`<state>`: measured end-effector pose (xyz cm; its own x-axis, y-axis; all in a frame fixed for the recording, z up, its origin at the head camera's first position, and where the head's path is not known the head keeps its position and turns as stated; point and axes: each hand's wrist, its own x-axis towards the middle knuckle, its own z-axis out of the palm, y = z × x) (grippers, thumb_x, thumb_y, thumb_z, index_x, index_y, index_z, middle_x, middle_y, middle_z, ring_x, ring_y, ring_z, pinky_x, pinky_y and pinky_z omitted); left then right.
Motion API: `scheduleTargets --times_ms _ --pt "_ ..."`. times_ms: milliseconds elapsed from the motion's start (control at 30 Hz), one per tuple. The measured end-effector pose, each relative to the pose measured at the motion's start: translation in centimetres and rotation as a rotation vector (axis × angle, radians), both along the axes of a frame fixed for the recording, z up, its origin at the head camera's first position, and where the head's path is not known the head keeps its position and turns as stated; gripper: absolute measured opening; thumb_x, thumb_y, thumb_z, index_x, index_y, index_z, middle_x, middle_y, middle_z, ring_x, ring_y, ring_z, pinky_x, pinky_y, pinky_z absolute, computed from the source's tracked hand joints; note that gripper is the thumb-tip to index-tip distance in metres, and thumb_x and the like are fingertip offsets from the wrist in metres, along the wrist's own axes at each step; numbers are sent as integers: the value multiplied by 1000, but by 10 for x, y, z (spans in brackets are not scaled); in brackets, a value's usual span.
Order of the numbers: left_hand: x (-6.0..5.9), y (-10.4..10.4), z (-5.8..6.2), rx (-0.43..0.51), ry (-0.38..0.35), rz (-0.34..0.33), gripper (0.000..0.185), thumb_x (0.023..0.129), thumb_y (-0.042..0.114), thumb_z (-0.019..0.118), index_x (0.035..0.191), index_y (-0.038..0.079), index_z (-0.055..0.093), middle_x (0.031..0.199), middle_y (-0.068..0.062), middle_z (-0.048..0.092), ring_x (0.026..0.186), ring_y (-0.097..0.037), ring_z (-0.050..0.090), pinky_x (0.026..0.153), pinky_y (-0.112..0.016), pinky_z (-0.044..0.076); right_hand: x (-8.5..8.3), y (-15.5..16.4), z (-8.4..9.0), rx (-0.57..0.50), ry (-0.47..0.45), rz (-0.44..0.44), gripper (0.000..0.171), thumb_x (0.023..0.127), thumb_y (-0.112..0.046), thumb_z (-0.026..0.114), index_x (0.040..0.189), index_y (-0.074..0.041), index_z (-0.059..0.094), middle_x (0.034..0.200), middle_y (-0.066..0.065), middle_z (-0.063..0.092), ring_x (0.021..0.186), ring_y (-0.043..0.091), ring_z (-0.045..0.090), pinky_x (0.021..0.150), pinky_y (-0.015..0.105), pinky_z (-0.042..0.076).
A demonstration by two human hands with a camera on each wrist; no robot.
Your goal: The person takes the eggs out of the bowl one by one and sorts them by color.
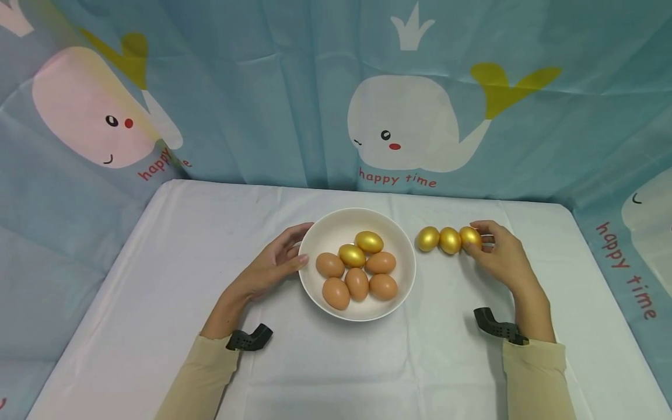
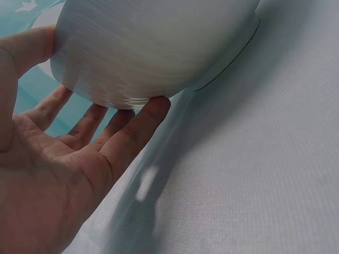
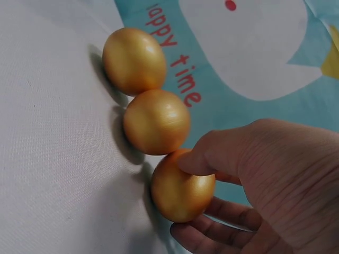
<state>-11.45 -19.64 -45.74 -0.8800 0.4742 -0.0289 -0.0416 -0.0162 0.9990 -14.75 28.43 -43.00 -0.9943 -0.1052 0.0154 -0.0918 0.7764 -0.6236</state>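
Note:
A white bowl [image 1: 321, 231] stands mid-table and holds several brown eggs [image 1: 357, 283] and two gold eggs [image 1: 352, 255]. My left hand [image 1: 290, 249] rests against the bowl's left side. In the left wrist view its straight fingers [image 2: 135, 124] touch the bowl's outer wall [image 2: 159, 47], with the thumb higher up beside it. To the right of the bowl, three gold eggs lie in a row on the cloth. My right hand [image 1: 485, 248] pinches the rightmost gold egg [image 1: 469, 235] between thumb and fingers [image 3: 212, 156]. This egg [image 3: 180, 196] touches the middle one [image 3: 156, 121].
A white cloth [image 1: 157, 280] covers the table, whose edges run left, right and near. A blue curtain [image 1: 262, 87] printed with whales hangs close behind and to both sides. Black wrist mounts [image 1: 249, 338] sit on both sleeves.

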Motion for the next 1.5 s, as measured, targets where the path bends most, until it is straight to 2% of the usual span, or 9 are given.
scheduleTargets --times_ms 267,600,933,1133,1300,1500 --pt "-1 1 1 0 -1 1 71 103 10 65 165 16 31 170 -13 34 156 -40 40 107 -24 55 1 -1 4 18 4 4 46 102 -17 69 140 5 57 137 34 61 114 53 68 95 66 57" --pt "2 1 3 10 -3 4 71 103 10 65 165 15 31 170 -14 33 156 -41 39 106 -24 55 1 -4 8 21 -13 -18 48 103 -18 67 143 6 56 143 36 57 119 56 66 98 66 57" --pt "1 1 1 4 1 7 70 104 10 64 165 15 31 169 -14 34 155 -39 42 106 -23 55 4 -3 12 47 41 -62 46 103 -20 63 140 6 58 137 36 57 124 54 61 101 65 55" --pt "-1 2 0 -4 8 6 69 104 10 65 165 19 33 169 -10 36 153 -31 46 107 -25 55 8 -11 19 114 118 -57 44 101 -19 63 138 4 60 134 35 58 117 52 59 97 68 51" --pt "1 0 -1 8 -3 16 69 103 8 65 164 20 34 168 -11 37 151 -26 50 105 -25 56 13 -34 26 99 160 -20 42 99 -18 66 136 2 63 137 33 58 121 51 57 99 69 46" --pt "1 0 0 22 -11 6 69 104 10 65 165 19 33 169 -11 35 151 -23 49 106 -26 56 14 -57 27 34 197 50 37 100 -16 68 134 0 65 134 27 62 123 47 60 103 67 46"
